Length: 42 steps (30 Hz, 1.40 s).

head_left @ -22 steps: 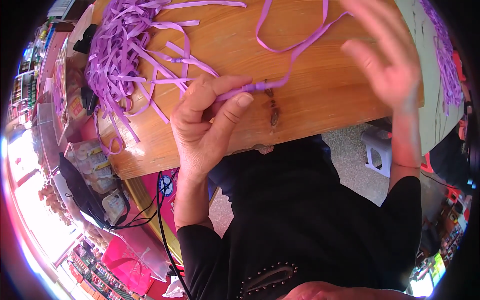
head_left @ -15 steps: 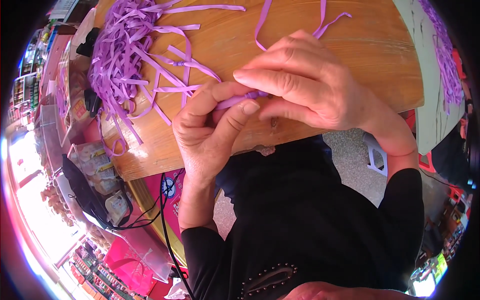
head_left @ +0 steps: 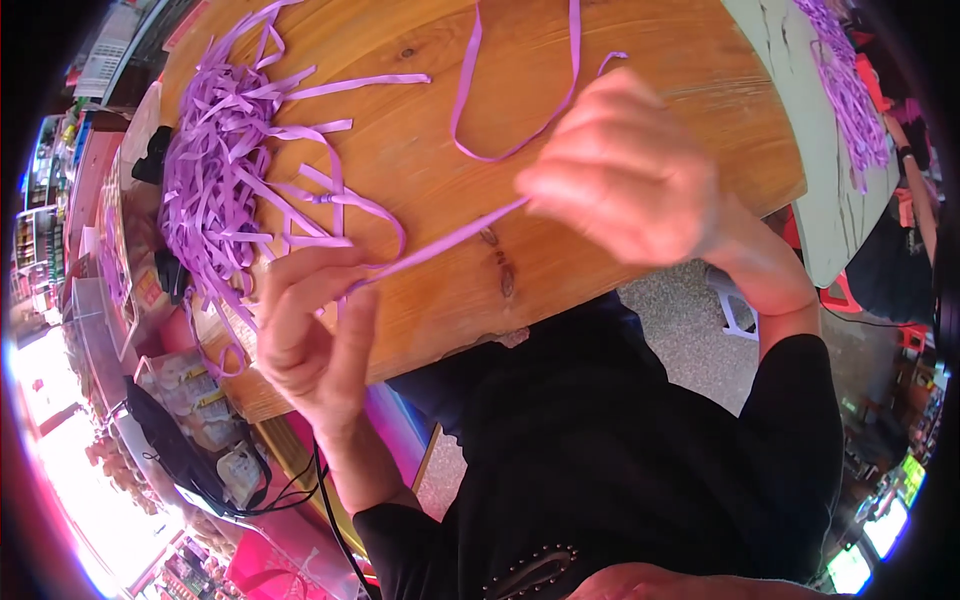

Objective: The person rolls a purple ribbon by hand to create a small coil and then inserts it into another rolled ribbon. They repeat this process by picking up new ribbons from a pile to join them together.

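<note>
A narrow purple ribbon (head_left: 455,237) is stretched at a slant between my two hands, above the wooden table. My left hand (head_left: 312,335) has its far end at the fingertips, near the table's front left. My right hand (head_left: 630,178), blurred by motion, is closed round the other end, higher and to the right. Beyond the hands, a loose loop of purple ribbon (head_left: 462,105) lies on the wood, and its curled tip shows just past my right knuckles. A large tangled heap of purple ribbons (head_left: 215,165) lies left of my hands.
The wooden table (head_left: 690,60) has a chipped front edge. To the right, a white marbled table (head_left: 835,215) bears another purple ribbon bundle (head_left: 850,90), with a person's arm (head_left: 915,180) beside it. Clear boxes and a black bag (head_left: 165,445) stand left. A white stool (head_left: 738,305) is below.
My hands have moved apart, left hand down and left, right hand slightly aside, drawing the ribbon out straight between them. The view has shifted a little.
</note>
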{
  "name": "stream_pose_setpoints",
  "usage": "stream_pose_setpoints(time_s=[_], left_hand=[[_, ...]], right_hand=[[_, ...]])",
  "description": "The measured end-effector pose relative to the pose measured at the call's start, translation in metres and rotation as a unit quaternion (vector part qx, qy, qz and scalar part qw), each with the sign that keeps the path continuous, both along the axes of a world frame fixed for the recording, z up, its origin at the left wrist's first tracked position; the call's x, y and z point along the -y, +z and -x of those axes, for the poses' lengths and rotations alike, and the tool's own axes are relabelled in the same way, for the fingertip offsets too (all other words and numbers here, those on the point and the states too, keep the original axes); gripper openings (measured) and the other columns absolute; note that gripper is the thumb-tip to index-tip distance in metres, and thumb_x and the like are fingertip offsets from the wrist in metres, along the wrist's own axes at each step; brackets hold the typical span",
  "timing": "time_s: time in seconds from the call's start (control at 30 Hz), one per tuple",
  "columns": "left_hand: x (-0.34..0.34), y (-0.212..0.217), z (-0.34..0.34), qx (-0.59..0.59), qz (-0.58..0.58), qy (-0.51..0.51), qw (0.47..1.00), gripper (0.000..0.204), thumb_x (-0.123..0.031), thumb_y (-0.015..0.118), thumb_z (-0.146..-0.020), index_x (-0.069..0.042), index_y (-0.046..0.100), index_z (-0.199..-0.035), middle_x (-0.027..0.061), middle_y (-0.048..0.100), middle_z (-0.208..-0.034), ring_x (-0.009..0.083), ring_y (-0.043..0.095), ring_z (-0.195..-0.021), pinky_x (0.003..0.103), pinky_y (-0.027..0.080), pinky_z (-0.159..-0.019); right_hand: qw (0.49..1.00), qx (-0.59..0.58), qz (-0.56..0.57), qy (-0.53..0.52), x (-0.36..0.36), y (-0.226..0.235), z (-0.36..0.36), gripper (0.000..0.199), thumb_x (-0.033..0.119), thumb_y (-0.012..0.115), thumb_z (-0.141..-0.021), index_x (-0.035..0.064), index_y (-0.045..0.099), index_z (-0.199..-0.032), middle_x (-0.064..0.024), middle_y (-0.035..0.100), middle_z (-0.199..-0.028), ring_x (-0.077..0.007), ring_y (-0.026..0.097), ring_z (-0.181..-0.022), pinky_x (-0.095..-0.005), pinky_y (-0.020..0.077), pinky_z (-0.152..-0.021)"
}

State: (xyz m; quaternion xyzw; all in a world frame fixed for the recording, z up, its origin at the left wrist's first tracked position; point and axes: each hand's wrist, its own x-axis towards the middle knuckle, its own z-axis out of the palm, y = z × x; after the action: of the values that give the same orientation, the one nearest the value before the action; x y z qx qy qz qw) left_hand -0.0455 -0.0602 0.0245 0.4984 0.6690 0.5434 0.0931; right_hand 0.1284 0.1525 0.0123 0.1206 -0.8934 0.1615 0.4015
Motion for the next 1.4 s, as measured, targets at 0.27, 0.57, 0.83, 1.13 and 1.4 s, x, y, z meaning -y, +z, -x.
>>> stream_pose_setpoints(time_s=[0.27,0.57,0.83,1.13,1.4], left_hand=[[0.05,-0.004,0.059,-0.011,-0.04,0.105,0.994,0.004,0.004,0.055,-0.081,0.004,0.058,-0.083,0.0103,0.059,-0.086,0.0149,0.053,-0.078,0.025,0.04,-0.074],[0.117,-0.008,0.105,0.206,-0.137,0.234,0.94,0.009,-0.011,0.058,-0.089,-0.002,0.062,-0.09,0.0097,0.065,-0.082,0.017,0.061,-0.07,0.029,0.049,-0.063],[0.117,0.003,0.101,0.46,-0.306,0.123,0.824,0.02,-0.013,0.054,-0.091,0.001,0.057,-0.105,0.0158,0.059,-0.108,0.0262,0.056,-0.105,0.046,0.05,-0.076],[0.053,-0.004,0.081,0.526,-0.367,-0.067,0.764,0.025,-0.028,0.052,-0.093,-0.003,0.056,-0.092,-0.0034,0.031,-0.061,0.0092,0.023,-0.055,0.025,0.021,-0.051],[0.006,-0.003,-0.006,0.481,-0.196,-0.032,0.854,0.021,-0.019,0.05,-0.095,0.0,0.059,-0.101,-0.0016,0.044,-0.069,0.0073,0.032,-0.057,0.023,0.029,-0.053]], right_hand=[[0.974,0.125,0.073,-0.176,-0.064,0.008,-0.081,0.018,-0.008,0.063,-0.076,-0.0023,0.062,-0.093,-0.0081,0.06,-0.081,-0.0186,0.057,-0.077,-0.0265,0.045,-0.066],[0.9,0.104,0.325,-0.27,-0.125,-0.03,-0.153,0.015,0.0,0.055,-0.089,-0.0025,0.06,-0.103,-0.0032,0.06,-0.097,-0.0109,0.058,-0.09,-0.0212,0.0446,-0.082],[0.864,-0.011,0.474,-0.172,-0.137,-0.037,-0.153,0.022,0.004,0.054,-0.09,-0.003,0.058,-0.111,-0.0059,0.061,-0.1,-0.0137,0.058,-0.09,-0.0272,0.0437,-0.086],[0.6,-0.122,0.775,0.159,-0.183,-0.051,-0.172,0.027,-0.002,0.049,-0.09,-0.0045,0.053,-0.116,-0.012,0.052,-0.109,-0.0203,0.046,-0.104,-0.0393,0.0335,-0.094],[0.854,-0.084,0.503,-0.104,-0.074,0.007,-0.067,0.034,-0.003,0.05,-0.089,-0.0076,0.049,-0.123,-0.0117,0.058,-0.105,-0.0174,0.055,-0.098,-0.0324,0.0403,-0.093]])
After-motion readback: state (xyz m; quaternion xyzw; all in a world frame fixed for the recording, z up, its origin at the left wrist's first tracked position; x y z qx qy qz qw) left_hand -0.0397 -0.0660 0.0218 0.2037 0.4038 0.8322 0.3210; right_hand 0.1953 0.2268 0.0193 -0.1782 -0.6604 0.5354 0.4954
